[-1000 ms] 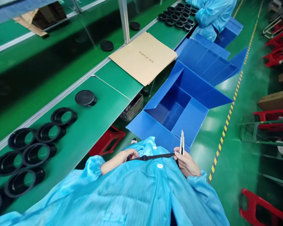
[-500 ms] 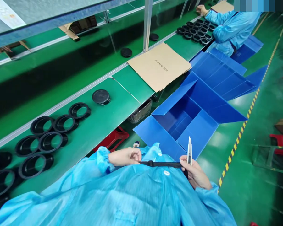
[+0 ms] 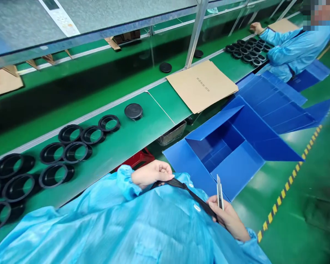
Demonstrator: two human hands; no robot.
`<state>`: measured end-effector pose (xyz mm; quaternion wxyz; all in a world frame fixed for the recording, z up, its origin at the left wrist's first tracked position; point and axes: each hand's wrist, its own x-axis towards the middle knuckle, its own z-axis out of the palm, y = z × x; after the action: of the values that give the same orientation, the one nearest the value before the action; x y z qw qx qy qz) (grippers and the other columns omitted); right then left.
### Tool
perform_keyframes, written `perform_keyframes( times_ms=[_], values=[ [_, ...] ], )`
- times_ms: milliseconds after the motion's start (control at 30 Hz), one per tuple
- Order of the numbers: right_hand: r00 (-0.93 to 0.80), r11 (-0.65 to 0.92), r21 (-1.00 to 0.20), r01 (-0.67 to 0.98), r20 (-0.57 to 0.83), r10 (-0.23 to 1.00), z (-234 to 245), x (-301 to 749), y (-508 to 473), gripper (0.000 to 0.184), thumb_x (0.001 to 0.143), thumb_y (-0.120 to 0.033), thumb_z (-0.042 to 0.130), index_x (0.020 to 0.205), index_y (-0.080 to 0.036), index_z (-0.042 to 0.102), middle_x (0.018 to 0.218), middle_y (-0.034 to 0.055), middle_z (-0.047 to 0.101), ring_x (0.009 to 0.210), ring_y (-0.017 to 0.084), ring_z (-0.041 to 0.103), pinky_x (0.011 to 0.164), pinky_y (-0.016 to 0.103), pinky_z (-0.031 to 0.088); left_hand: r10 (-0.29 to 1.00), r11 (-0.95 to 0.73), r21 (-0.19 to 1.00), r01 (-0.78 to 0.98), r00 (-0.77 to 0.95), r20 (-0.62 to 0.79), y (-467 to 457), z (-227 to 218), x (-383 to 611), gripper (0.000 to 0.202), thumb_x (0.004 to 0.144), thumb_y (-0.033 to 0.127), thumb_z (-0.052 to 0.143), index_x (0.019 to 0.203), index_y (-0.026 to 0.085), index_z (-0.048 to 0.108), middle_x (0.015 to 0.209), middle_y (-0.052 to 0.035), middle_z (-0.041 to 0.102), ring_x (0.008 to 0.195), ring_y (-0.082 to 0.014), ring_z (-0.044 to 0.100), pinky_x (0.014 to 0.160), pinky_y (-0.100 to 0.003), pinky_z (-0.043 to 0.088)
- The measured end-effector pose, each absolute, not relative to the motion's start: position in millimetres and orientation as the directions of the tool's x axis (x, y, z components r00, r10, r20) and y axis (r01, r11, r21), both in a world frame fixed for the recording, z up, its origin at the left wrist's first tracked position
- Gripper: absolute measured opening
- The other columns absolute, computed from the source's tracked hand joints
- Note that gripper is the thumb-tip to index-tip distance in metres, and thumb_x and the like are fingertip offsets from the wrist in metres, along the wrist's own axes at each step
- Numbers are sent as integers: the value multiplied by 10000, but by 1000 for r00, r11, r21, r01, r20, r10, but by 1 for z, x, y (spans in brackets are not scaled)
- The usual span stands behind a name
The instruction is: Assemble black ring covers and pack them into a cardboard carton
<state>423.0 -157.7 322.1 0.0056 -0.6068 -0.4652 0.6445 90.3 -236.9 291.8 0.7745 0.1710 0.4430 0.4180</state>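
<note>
Black strap now slants down toward the R hand, where a moment ago it ran nearly level, the L hand having come up a bit. Hands are apart, each pinching the strap, taut-ish btwn them across the blue gown; R also grips a utility knife, blade up. Open blue box sits just beyond, beside the green desk w/ its black rings.

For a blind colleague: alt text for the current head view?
Left hand and right hand hold a black strap over the wearer's blue smock; the right also holds a box cutter, blade out. Beyond are an open blue box and a green bench with black rings.
</note>
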Motion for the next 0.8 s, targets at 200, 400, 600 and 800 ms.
perform_keyframes(
  times_ms=[200,400,600,800],
  values=[
    [-349,-223,-738,636,-533,771,342,379,-155,510,871,-658,589,1019,-204,767,991,96,744,984,245,659,910,361,487,805,594,667,-450,319,-501,-213,281,134,538,633,611,827,757,142,592,567,38,537,520,-74,401,510,-220,254],
    [-442,-379,-725,576,-666,601,331,365,-165,480,718,-539,802,1041,-187,753,940,54,737,854,194,645,804,314,484,776,631,650,-424,346,-528,-219,271,140,576,618,630,834,813,136,610,592,38,531,538,-72,382,518,-214,244],
    [-459,-498,-720,483,-692,557,337,374,-164,455,676,-504,835,961,-161,741,760,-8,643,670,106,522,669,254,398,753,654,655,-378,403,-520,-216,279,146,527,639,581,847,832,125,665,646,22,579,573,-76,434,545,-211,299],
    [-399,-293,-806,515,-527,750,346,372,-163,346,688,-383,824,955,-190,719,836,-8,653,734,130,531,707,270,407,775,624,670,-403,434,-460,-217,280,163,507,593,481,907,927,140,736,721,2,641,648,-109,531,629,-241,412]
  ],
)
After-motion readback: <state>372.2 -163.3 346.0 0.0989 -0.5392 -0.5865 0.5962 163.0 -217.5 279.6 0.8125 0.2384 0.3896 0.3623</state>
